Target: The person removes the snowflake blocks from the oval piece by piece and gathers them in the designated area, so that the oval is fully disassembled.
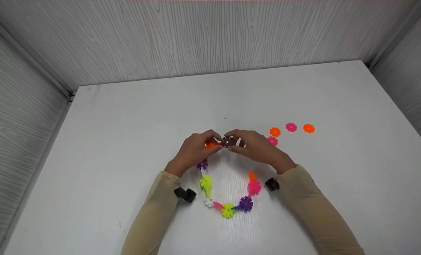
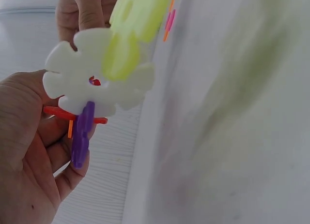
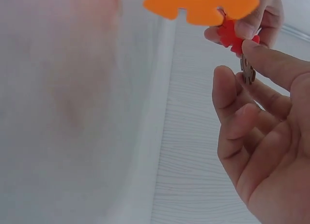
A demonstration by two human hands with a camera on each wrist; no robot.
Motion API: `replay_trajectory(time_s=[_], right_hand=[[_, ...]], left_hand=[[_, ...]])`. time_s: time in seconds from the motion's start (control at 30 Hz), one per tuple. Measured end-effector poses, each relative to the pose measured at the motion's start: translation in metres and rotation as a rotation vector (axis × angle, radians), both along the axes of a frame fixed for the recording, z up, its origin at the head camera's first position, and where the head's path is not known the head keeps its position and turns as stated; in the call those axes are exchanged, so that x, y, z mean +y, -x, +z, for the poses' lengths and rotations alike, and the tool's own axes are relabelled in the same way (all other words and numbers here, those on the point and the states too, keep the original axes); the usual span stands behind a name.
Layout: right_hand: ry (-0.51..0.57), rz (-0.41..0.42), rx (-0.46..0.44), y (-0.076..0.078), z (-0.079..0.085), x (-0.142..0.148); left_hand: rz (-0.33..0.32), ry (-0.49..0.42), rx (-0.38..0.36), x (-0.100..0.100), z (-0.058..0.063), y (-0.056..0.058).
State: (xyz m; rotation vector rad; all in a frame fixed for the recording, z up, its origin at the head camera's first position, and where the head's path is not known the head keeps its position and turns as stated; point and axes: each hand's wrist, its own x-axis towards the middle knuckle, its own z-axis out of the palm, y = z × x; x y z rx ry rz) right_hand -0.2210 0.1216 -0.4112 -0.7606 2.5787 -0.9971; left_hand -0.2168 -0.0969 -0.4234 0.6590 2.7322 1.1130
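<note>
My left hand (image 1: 197,147) pinches a red notched plastic disc (image 3: 230,36) at one end of a chain of interlocking flower-shaped discs. Near those fingers are an orange disc (image 1: 209,145) and a purple disc (image 2: 83,134). My right hand (image 1: 255,146) pinches a brown disc (image 1: 227,142) between thumb and fingertips, its edge against the red one. Whether their slots are joined, I cannot tell. From the left hand the chain curves toward me through a yellow-green disc (image 1: 206,181) and a white disc (image 1: 209,202), then right to a pink disc (image 1: 254,187) and an orange end disc (image 1: 252,176).
Loose discs lie beyond my right hand on the white table (image 1: 355,141): an orange one (image 1: 309,128), a pink one (image 1: 291,127), another orange one (image 1: 275,131) and a partly hidden pink one (image 1: 272,140). Grey wood-grain panels (image 1: 210,39) stand around the table.
</note>
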Motion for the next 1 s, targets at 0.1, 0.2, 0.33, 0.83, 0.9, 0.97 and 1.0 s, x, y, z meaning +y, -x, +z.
replay_trajectory(time_s=[0.1,0.2,0.33,0.83,0.9,0.97,1.0], right_hand=[[-0.006,-0.008,0.024,0.000,0.000,-0.001],[-0.001,0.008,0.082,0.000,-0.001,0.001],[0.012,0.018,0.145,0.001,-0.002,0.004],[-0.062,-0.111,-0.033,0.018,-0.002,0.029],[-0.072,-0.137,-0.052,0.020,-0.003,0.035],[-0.077,-0.145,-0.057,0.023,-0.003,0.041],[-0.076,-0.143,-0.057,0.024,-0.003,0.044]], left_hand=[[-0.001,-0.005,0.009,0.000,0.000,0.000],[-0.013,-0.001,0.060,-0.002,0.000,0.000],[-0.019,-0.018,0.100,-0.004,0.000,0.002],[0.011,0.022,0.023,-0.009,-0.003,0.005],[0.022,0.039,0.015,-0.010,-0.004,0.006],[0.027,0.046,0.018,-0.011,-0.004,0.006],[0.027,0.045,0.024,-0.011,-0.004,0.006]])
